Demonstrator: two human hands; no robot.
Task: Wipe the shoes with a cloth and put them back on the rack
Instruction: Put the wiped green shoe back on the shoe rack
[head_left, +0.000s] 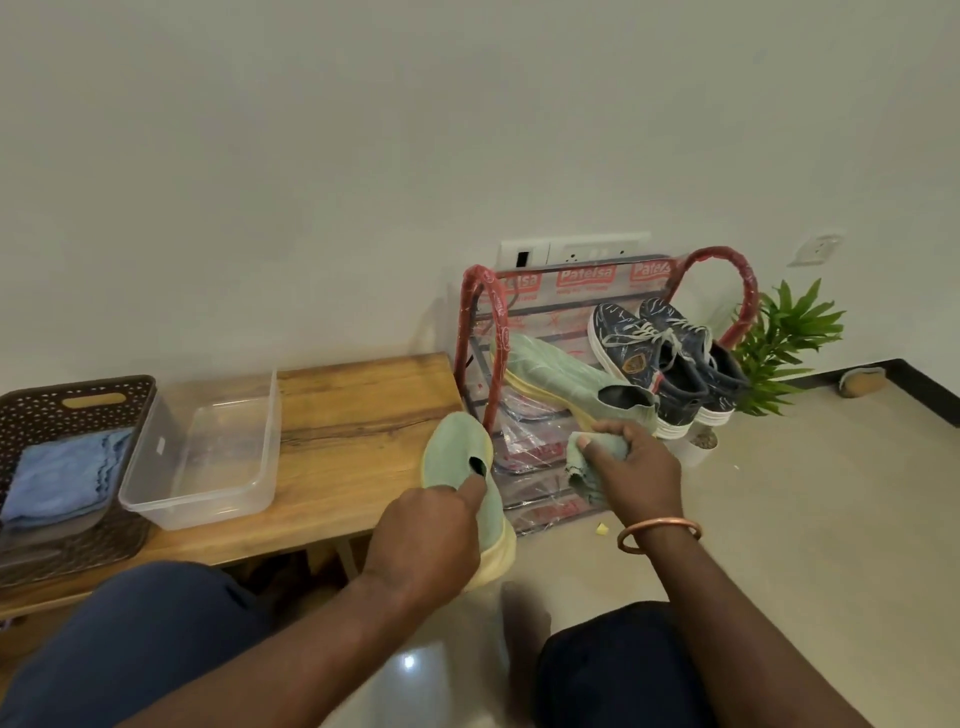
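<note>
Bangle (658, 534): copper-coloured, plain round band, at the wrist of the right hand (639, 467). Trousers (140, 634): dark navy, plain cloth, over both knees, one below the bangle, one far left of it. Forearms: bare.

Left hand (423, 540) gripping green shoe (457, 462), right hand (636, 467) bunching cloth (584, 457) (green)
</note>
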